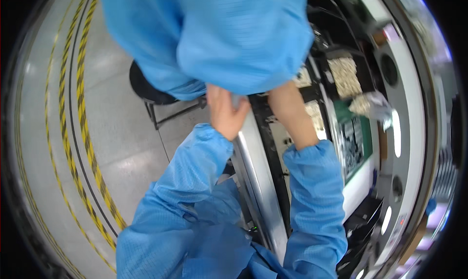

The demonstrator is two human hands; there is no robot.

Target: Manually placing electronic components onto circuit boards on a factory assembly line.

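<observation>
A co-worker's blue work garment (243, 40) fills the top middle, close in front of me. At the metal bench edge (261, 181), my left hand (224, 114) has its thumb spread from the fingers, whose tips go out of sight by the blue cloth. I see nothing held in it. My right hand (284, 99) reaches over the bench, beside pale flat pieces (316, 117) in a dark track. The blue garment covers its fingers, so whatever they touch is hidden.
Right of the track are a dark tray of small beige parts (345, 77), a clear bag (373, 107) and a green-edged tray (353, 142) with dark contents. A black stool (146, 86) stands left of the bench. Yellow-black tape (84, 128) marks the grey floor.
</observation>
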